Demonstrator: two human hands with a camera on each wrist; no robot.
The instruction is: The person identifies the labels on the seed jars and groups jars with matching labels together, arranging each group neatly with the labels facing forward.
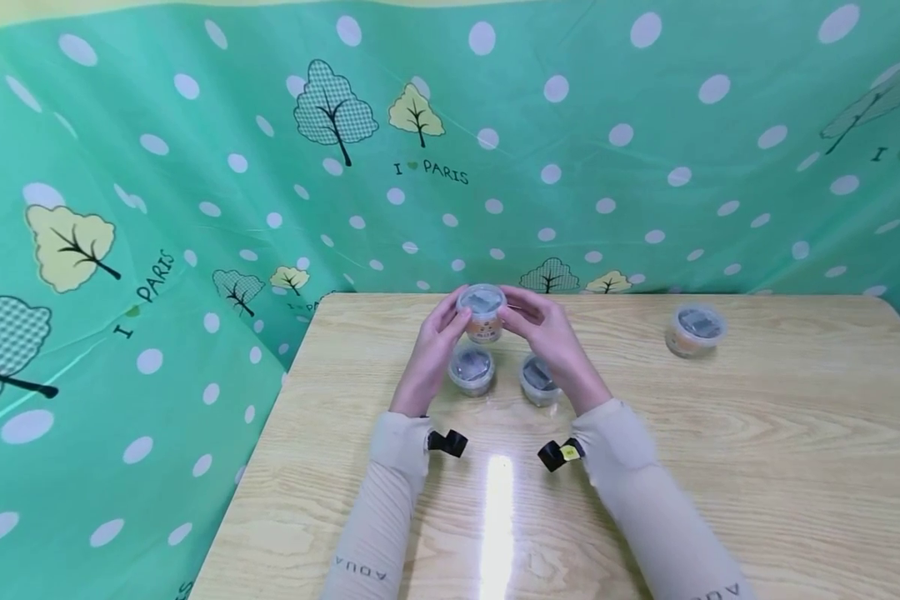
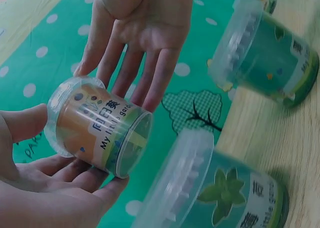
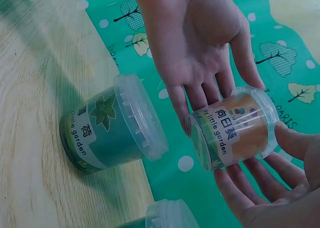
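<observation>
Around the orange cup (image 1: 485,327) (translucent lid (image 1: 482,298) on, "My little garden" on its label (image 2: 105,119)): left hand (image 1: 437,348) and right hand (image 1: 555,340), one to each side, both gripping it clear of the wooden table (image 1: 757,467). In front of the orange cup: a green cup (image 1: 472,371) and a second green cup (image 1: 538,383), both lidded. Well right of it: another lidded cup (image 1: 694,333).

Shows as a tapered, clear plastic cup (image 3: 233,129) with orange-and-green sides and dark "My little garden" lettering beside larger Chinese characters. Carries a translucent, broad-rimmed plastic lid (image 1: 482,297), seated on top. Is held aloft, nearly upright, with print facing the near side.
</observation>
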